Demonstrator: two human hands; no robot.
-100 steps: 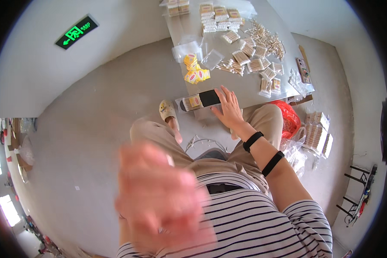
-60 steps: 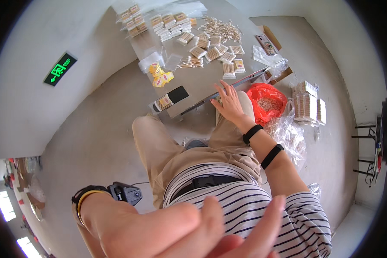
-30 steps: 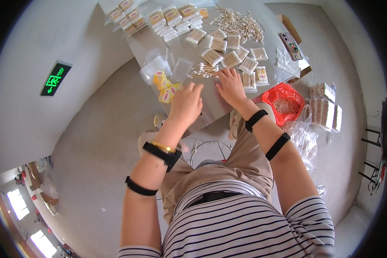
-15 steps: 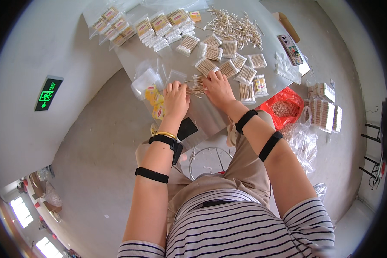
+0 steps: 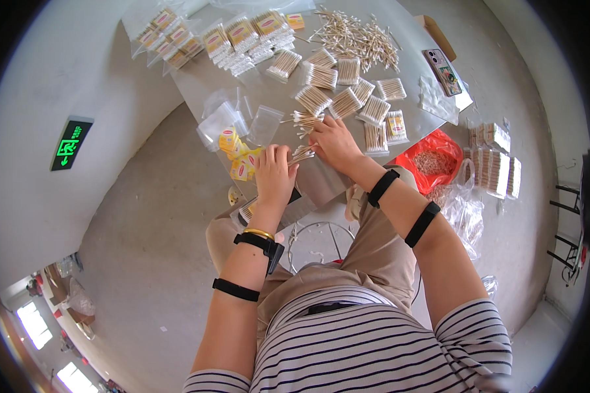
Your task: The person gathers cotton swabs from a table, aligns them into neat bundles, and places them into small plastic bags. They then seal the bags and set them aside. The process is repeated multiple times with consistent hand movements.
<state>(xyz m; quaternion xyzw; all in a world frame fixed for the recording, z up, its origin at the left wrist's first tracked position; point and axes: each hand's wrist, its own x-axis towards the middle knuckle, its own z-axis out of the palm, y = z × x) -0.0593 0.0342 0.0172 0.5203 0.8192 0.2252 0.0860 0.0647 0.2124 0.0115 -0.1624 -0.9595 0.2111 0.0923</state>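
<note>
A small bunch of cotton swabs (image 5: 301, 155) lies between my hands over the near edge of the table. My left hand (image 5: 274, 175) is closed on one end of it. My right hand (image 5: 336, 145) has its fingers bent and pressed together at the other end; its fingertips are partly hidden. Just beyond the right fingers is a loose heap of swabs (image 5: 306, 122). Beside my left hand are yellow printed cards (image 5: 244, 165) and clear plastic bags (image 5: 265, 124). Filled swab packs (image 5: 345, 103) lie in a group beyond my right hand.
Stacked swab packs (image 5: 241, 38) fill the table's far left, with a large pile of loose swabs (image 5: 360, 40) farther right. A phone (image 5: 442, 72) rests near the right edge. On the floor at the right are a red bag of swabs (image 5: 453, 154) and bundled packs (image 5: 495, 171).
My left hand has drawn back toward me with a bunch of swabs, uncovering a clear bag. My right hand has shifted slightly nearer, and the loose heap is smaller.
</note>
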